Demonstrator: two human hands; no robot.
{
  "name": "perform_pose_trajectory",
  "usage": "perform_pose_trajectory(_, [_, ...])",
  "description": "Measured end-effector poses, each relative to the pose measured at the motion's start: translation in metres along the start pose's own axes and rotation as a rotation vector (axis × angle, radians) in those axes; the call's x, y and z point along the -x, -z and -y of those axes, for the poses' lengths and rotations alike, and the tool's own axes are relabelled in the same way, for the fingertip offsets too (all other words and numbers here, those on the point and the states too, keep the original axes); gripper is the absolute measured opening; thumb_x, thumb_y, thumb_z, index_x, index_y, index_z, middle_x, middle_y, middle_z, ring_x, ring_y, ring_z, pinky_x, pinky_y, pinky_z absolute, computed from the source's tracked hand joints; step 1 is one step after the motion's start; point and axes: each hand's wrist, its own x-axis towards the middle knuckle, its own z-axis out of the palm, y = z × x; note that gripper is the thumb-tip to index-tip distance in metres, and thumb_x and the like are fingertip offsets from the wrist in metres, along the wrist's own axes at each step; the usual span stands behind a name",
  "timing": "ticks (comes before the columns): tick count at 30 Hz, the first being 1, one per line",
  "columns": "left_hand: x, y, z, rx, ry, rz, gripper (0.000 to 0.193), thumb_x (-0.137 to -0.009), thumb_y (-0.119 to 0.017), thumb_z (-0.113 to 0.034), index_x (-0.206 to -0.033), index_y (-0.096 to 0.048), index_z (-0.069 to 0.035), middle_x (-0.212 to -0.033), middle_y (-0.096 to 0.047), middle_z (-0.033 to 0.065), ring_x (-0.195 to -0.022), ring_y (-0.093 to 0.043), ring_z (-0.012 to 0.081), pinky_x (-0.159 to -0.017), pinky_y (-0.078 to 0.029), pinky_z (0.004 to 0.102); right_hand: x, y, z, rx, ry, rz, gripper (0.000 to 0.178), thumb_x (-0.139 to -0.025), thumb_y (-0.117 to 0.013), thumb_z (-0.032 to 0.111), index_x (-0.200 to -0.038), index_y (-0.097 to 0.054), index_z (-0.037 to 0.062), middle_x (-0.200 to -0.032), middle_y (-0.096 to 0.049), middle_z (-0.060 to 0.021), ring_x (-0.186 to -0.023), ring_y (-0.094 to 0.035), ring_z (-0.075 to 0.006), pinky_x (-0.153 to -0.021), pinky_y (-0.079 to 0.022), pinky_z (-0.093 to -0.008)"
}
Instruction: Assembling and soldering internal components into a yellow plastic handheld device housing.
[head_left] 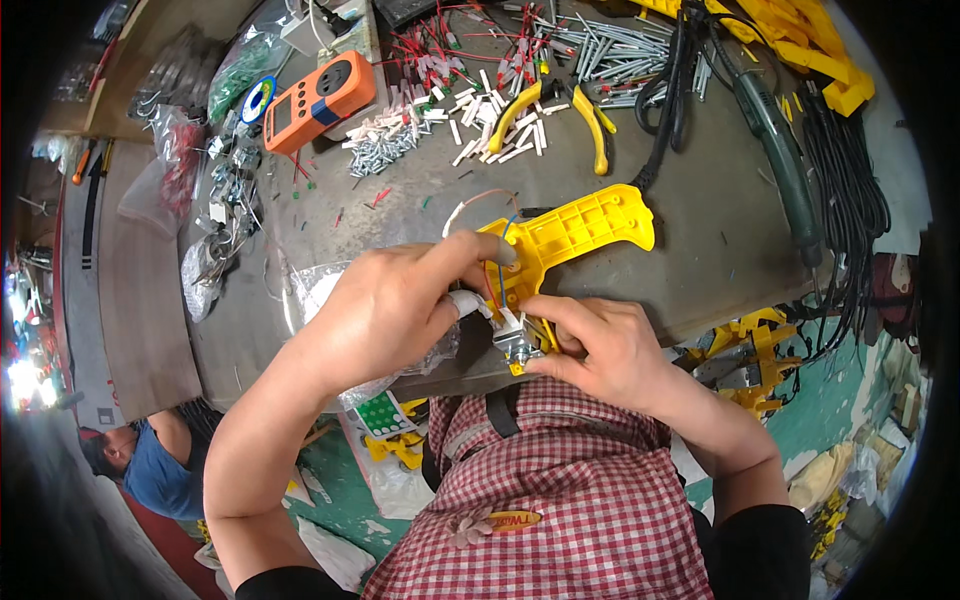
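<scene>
Yellow shell (590, 225), one, open-faced, by the tabletop (700, 255) edge: blue wire (502, 285) across it, metal fitting (515, 346) at its near end, seemingly not yet seated, pinched by right hand (615, 350); left hand (385, 310) curled at its left, grip unclear from where I stand.

Your right hand (612, 345) has a bare stretch of bench (715, 240) ahead of it, running from the yellow shell (585, 235) to the green power tool (775, 150), with black cables (848, 185) beyond. Past the shell, pliers (603, 135) and white sticks (500, 118) block you, and a black cord (663, 130) hems its right end. Ahead of your left hand (385, 310), you can pass over low wire scraps (378, 199) until screws (380, 152) and an orange meter (320, 100); a plastic bag (435, 355) crowds you below.
</scene>
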Motion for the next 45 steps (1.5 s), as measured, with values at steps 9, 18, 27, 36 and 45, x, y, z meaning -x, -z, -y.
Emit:
perform_pose_trajectory(9, [0.003, -0.004, -0.008, -0.344, -0.278, -0.015, 0.042, -0.064, -0.064, 0.004, -0.104, -0.06, -0.004, -0.074, -0.065, 0.0081, -0.067, -0.064, 0.0271, -0.059, -0.052, 0.0367, 0.0, 0.0, -0.001, 0.012, 0.003, 0.008, 0.044, -0.075, -0.073, 0.026, -0.111, -0.055, 0.0067, -0.072, -0.061, -0.0079, -0.065, -0.062, -0.0269, -0.059, -0.048, -0.0376])
perform_pose_trajectory(18, [0.008, -0.013, -0.004, -0.076, 0.014, -0.027, 0.042, -0.069, -0.063, 0.003, -0.11, -0.056, -0.004, -0.081, -0.069, 0.0063, -0.062, -0.063, 0.0227, -0.057, -0.05, 0.0326, 0.002, -0.002, 0.001, 0.008, 0.001, 0.029, 0.046, -0.076, -0.073, 0.026, -0.114, -0.055, 0.0072, -0.073, -0.061, -0.0079, -0.066, -0.062, -0.0262, -0.06, -0.048, -0.0372])
perform_pose_trajectory(27, [0.016, -0.03, -0.021, -0.023, 0.061, -0.104, 0.045, -0.07, -0.06, 0.004, -0.113, -0.053, -0.006, -0.082, -0.067, 0.0093, -0.065, -0.065, 0.0285, -0.06, -0.052, 0.0366, 0.006, -0.001, 0.007, 0.07, 0.02, -0.021, 0.042, -0.077, -0.072, 0.026, -0.111, -0.055, 0.0073, -0.077, -0.062, -0.0093, -0.069, -0.063, -0.0275, -0.062, -0.05, -0.0375])
perform_pose_trajectory(36, [0.032, -0.055, -0.032, -0.175, 0.068, -0.31, 0.043, -0.068, -0.063, 0.002, -0.11, -0.056, -0.007, -0.096, -0.061, 0.0142, -0.08, -0.062, 0.0355, -0.064, -0.051, 0.042, -0.041, 0.105, -0.016, 0.257, -0.277, -0.411, 0.012, -0.089, -0.055, 0.007, -0.097, -0.063, 0.0033, -0.086, -0.066, -0.014, -0.074, -0.065, -0.0287, -0.067, -0.051, -0.0344])
perform_pose_trajectory(45, [0.041, -0.103, -0.038, -0.284, -0.034, -0.542, 0.045, -0.057, -0.07, -0.001, -0.101, -0.064, -0.009, -0.11, -0.049, 0.0116, -0.096, -0.05, 0.032, -0.08, -0.045, 0.0401, -0.142, 0.202, -0.16, 1.085, 0.043, -0.402, 0.029, -0.077, -0.055, 0.0, -0.105, -0.062, 0.0046, -0.108, -0.055, -0.0133, -0.101, -0.055, -0.0316, -0.082, -0.047, -0.039])
